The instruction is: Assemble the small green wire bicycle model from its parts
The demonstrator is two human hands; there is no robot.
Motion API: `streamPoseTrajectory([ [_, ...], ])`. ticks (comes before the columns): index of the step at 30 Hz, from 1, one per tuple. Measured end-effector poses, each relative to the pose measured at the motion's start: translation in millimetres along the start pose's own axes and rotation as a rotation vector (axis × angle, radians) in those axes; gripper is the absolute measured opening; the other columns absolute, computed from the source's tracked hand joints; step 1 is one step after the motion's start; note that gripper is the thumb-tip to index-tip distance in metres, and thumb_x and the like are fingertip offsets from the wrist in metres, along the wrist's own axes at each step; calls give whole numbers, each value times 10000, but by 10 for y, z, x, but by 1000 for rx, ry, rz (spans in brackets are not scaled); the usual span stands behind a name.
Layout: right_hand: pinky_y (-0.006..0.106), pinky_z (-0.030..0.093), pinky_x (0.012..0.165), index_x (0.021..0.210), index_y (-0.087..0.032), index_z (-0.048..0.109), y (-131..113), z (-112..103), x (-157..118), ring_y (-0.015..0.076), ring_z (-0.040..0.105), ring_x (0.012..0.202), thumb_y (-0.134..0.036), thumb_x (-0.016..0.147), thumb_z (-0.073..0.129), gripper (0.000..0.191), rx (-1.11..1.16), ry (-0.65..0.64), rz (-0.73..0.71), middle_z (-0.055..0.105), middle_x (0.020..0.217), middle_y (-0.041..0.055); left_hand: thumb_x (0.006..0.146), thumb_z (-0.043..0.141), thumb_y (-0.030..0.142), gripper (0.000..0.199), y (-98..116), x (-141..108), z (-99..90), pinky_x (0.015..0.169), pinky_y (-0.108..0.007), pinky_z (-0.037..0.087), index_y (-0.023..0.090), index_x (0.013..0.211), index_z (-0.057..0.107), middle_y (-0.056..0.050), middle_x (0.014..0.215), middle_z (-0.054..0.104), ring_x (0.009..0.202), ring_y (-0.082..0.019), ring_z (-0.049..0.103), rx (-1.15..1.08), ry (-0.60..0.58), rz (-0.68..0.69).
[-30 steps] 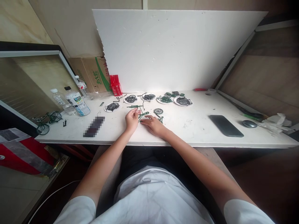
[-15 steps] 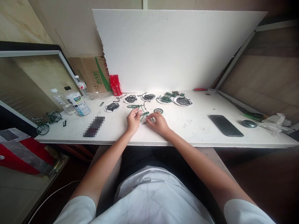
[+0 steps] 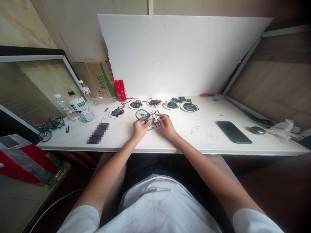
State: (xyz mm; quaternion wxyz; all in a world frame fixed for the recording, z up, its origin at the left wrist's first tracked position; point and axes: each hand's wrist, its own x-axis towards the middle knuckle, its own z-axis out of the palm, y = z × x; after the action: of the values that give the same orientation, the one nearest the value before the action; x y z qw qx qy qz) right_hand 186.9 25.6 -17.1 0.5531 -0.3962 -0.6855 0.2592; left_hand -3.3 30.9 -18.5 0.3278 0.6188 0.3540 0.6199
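Model bicycle (image 3: 147, 115): sat over the counter (image 3: 201, 137), center, seemingly half-built; wheel (image 3: 142, 115) at left looked fitted.
Left hand (image 3: 140, 128): pinched it.
Right hand (image 3: 166, 126): thumb and forefinger apart, close beside it.
Loose parts (image 3: 151, 128): lay near, apparently unfitted.

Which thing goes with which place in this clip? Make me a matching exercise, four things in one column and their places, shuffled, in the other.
Things
1. red box
2. green bicycle piece with spoked wheel
3. dark phone
4. two-wheeled green bicycle

Places
A. at the left end of the desk
B. by the white board's lower left corner
C. flat, just left of the mouse
D. in the grip of the left hand

Pairs: 1-B, 2-D, 3-C, 4-A
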Motion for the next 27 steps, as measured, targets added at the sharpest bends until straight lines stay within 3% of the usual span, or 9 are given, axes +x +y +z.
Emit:
streamPoseTrajectory([
  [8, 419, 619, 840, 1176, -194, 722, 18, -31, 19, 236, 714, 899, -503, 997, 661, 362, -85, 34, -12, 739, 1147, 147, 919, 790, 481, 387, 49, -29, 17, 1040, -486, 642, 151, 1121, 792, -177, 1168, 824, 1099, -314, 809, 6, 15, -27],
  [13, 371, 602, 719, 1219, -194, 671, 27, -14, 5, 260, 754, 942, -460, 1051, 542, 340, 33, -54, 70, 787, 1022, 124, 944, 767, 457, 321, 40, -30, 8, 1032, -473, 645, 165, 1072, 813, -155, 1133, 833, 1087, -304, 809, 69, -10, 31],
  [19, 429, 612, 873, 1432, -171, 620, -19, -1, -31, 270, 765, 965, -338, 1032, 573, 436, -121, -48, -36, 797, 1021, 119, 935, 783, 423, 295, 34, -31, 9, 1053, -468, 634, 169, 1085, 807, -148, 1139, 831, 1099, -294, 808, 35, -35, -16],
  [27, 404, 608, 844, 1271, -176, 750, -77, 2, -33, 274, 762, 923, -311, 1027, 601, 316, -210, -52, -29, 829, 1028, 120, 925, 794, 390, 237, 81, -31, 18, 1071, -491, 629, 173, 1020, 810, -153, 1170, 826, 1126, -303, 800, 41, -34, -21],
])
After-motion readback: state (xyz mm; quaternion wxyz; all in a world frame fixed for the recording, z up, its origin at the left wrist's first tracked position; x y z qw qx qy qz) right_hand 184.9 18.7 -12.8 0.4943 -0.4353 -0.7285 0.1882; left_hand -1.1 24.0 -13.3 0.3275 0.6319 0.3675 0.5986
